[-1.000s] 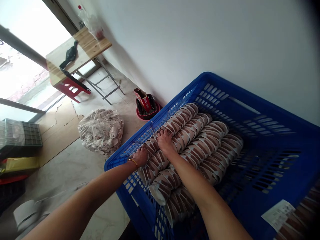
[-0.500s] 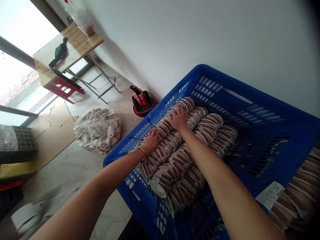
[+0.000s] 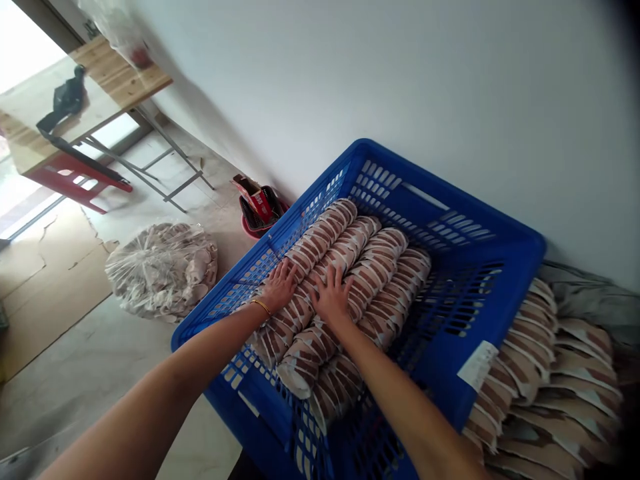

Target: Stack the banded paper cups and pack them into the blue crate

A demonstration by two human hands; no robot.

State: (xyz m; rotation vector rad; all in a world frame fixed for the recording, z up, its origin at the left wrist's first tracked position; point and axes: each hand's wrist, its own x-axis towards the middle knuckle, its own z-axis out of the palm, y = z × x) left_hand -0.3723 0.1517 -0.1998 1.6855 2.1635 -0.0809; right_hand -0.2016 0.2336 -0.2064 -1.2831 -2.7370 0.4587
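A large blue plastic crate [image 3: 505,267] stands against a white wall. Inside it lie several rows of brown-and-white nested paper cups [image 3: 380,267], stacked on their sides. My left hand [image 3: 279,287] rests flat with fingers spread on the row nearest the crate's left wall; a gold bangle is on its wrist. My right hand [image 3: 331,298] lies flat on the neighbouring row, fingers spread. Neither hand grips anything.
More rows of the same cups [image 3: 545,380] lie outside the crate at the right. A clear bag of cups [image 3: 160,270] sits on the floor at the left. A red bucket [image 3: 257,213] stands by the wall. A wooden folding table [image 3: 80,100] and red stool [image 3: 75,180] are farther back.
My right hand has pulled back from the far end of the cup rows toward me and now lies beside my left hand. The view has swung right, showing the cups outside the crate.
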